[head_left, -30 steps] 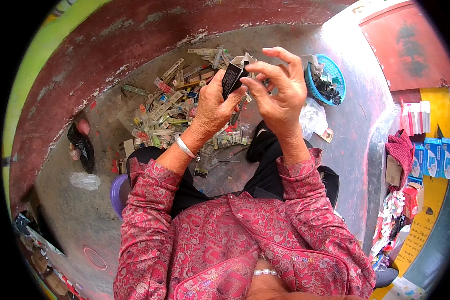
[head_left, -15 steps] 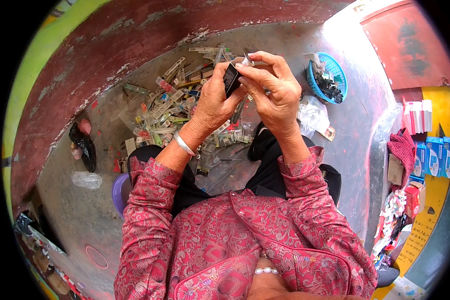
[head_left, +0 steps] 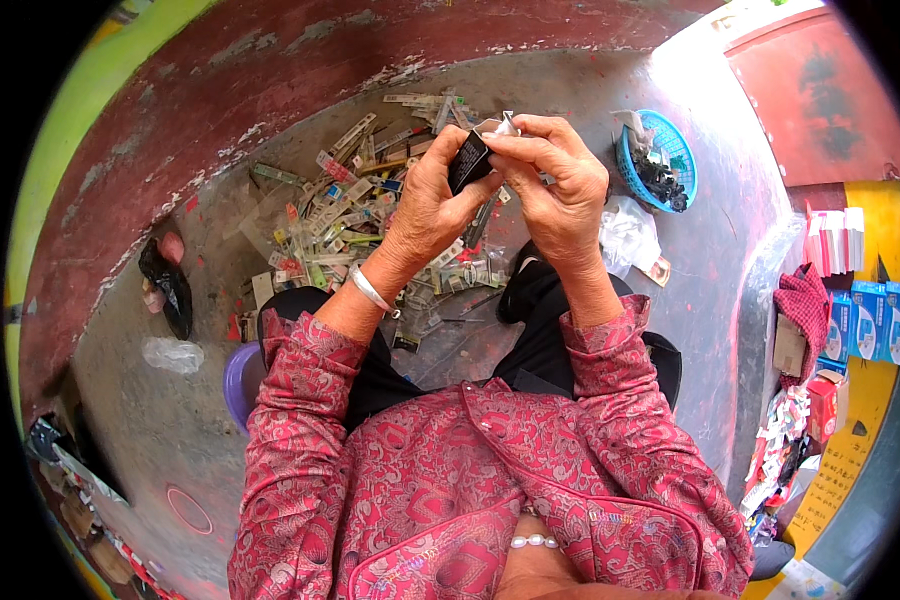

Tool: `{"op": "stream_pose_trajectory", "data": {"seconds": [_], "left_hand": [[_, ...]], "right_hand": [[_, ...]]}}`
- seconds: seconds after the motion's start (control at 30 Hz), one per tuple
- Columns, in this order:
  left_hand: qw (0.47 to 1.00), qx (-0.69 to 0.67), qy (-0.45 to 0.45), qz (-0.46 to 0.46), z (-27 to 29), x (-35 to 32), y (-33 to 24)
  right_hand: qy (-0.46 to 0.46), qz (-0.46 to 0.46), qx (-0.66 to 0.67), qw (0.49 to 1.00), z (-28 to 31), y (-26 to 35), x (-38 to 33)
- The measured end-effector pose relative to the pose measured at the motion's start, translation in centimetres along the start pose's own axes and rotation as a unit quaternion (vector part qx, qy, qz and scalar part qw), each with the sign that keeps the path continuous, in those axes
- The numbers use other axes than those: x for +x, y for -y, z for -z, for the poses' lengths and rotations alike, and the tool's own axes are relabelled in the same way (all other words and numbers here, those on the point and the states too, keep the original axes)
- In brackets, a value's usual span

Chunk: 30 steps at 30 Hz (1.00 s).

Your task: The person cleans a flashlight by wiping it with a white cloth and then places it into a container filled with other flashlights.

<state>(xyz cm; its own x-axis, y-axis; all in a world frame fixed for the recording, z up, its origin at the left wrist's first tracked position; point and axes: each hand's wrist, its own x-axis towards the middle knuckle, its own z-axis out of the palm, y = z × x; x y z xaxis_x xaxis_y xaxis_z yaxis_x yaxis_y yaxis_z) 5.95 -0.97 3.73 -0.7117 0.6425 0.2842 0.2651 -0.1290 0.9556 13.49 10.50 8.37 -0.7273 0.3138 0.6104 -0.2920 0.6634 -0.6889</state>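
Observation:
My left hand (head_left: 435,195) is closed round a small black box (head_left: 471,162), held tilted above the heap with its upper end open. At that end my right hand (head_left: 553,185) pinches a small white piece (head_left: 506,127) between thumb and fingertips. Whether this piece is a flap or something from inside the box, I cannot tell. Under both hands, a heap of flat narrow packages and clear plastic strips (head_left: 345,215) spreads over the grey floor.
A blue basket (head_left: 685,150) holding dark items stands at the right, with a white plastic bag (head_left: 628,235) nearer me. Black and clear bags (head_left: 173,357) lie at the left, near a purple basin (head_left: 238,388). Blue boxes (head_left: 868,320) and cartons line the right edge.
Both hands and the black box have shifted very slightly right. The right fingers have moved a little at the box's open end, and more of the white piece shows.

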Motion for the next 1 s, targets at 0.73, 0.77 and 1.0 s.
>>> {"op": "stream_pose_trajectory", "data": {"seconds": [0.73, 0.77, 1.0], "left_hand": [[0.987, 0.130, -0.072, -0.055, -0.4, 0.0, -0.9], [0.986, 0.138, -0.075, -0.048, -0.4, -0.1, -0.9], [0.980, 0.175, -0.076, -0.064, -0.5, 0.0, -0.1]], "right_hand": [[-0.021, 0.114, -0.154, 0.981, 0.6, 0.6, 0.8], [-0.005, 0.129, -0.180, 0.975, 0.7, 0.2, 0.8], [0.035, 0.159, -0.268, 0.949, 1.1, 0.5, 1.1]]}}
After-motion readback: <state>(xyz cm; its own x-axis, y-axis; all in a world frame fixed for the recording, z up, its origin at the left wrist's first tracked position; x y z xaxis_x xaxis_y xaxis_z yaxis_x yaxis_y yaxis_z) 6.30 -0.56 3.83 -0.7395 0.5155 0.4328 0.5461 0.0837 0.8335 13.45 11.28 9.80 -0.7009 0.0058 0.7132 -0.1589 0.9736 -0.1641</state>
